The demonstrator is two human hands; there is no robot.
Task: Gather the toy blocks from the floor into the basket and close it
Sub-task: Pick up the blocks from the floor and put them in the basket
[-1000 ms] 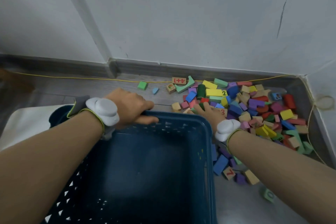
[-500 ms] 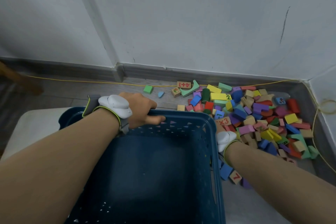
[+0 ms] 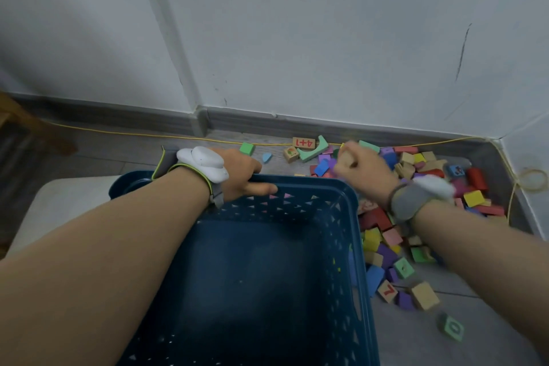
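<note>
Grey floor (image 3: 416, 345) meets a plain white wall (image 3: 326, 24) at a corner, with a thin yellow cord (image 3: 118, 133) along the skirting. Biggest thing in front of me is the dark blue basket (image 3: 355, 235), lid off, and as far as I can see nothing's in it. To its right, touching the side, is the pile of toy blocks (image 3: 383, 244) all over the floor, loads of colours, some with numbers. My left hand (image 3: 240, 175) has its grip clamped on the basket's far rim, fingers over the edge. My right hand (image 3: 365, 169) is up above the pile near the far right corner of the basket, fist closed around a tan block (image 3: 346, 159), pretty blurry though. Smallest bit: a green block (image 3: 454, 328) sitting apart, nearest me.
</note>
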